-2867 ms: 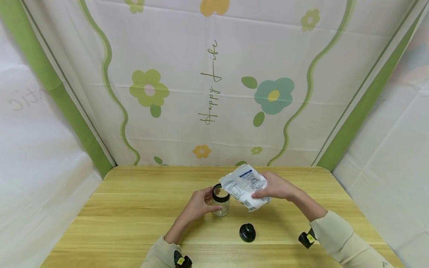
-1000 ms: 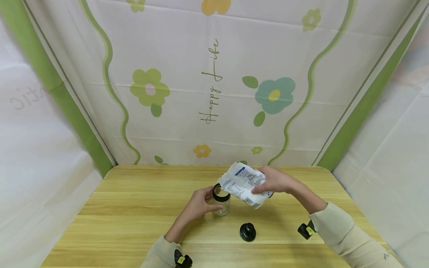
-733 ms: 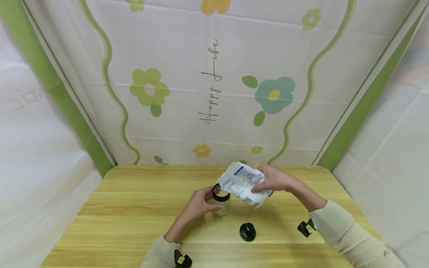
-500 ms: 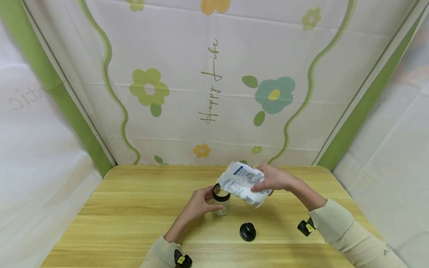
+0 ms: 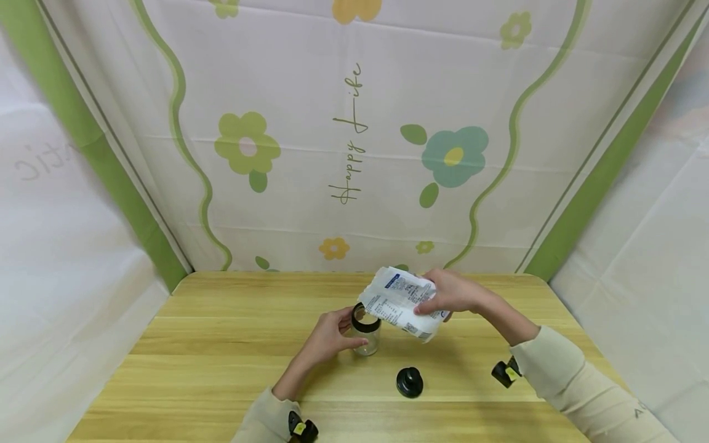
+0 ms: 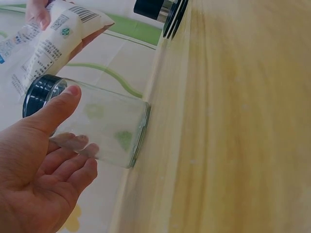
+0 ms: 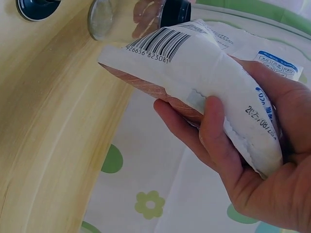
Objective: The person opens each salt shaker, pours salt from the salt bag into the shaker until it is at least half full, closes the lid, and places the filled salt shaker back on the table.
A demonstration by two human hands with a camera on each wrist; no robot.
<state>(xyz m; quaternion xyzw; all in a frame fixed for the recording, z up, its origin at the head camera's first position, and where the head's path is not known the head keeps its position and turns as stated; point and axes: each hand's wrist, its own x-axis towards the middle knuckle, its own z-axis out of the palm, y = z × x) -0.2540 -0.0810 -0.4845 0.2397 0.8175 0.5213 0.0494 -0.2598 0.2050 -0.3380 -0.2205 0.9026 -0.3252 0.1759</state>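
Observation:
A clear glass jar (image 5: 366, 343) with a black rim stands upright on the table, and no contents show through its wall. My left hand (image 5: 328, 337) holds it from the left, thumb on the near side and fingers behind, as the left wrist view shows for the hand (image 6: 48, 160) and jar (image 6: 109, 124). My right hand (image 5: 456, 291) grips a white printed packet (image 5: 396, 301), also seen as a packet (image 7: 194, 73) with a barcode in the right wrist view. The packet is tilted, its left end over the jar's mouth. What it holds is hidden.
A black lid (image 5: 410, 383) with a knob lies on the wooden table (image 5: 232, 357), right of and nearer than the jar. Behind the table hangs a white flowered curtain (image 5: 310, 123), with white fabric walls at both sides.
My right hand has risen a little, tilting the packet more and bringing its end slightly further over the jar's mouth. My left hand, the jar and the lid have stayed in place.

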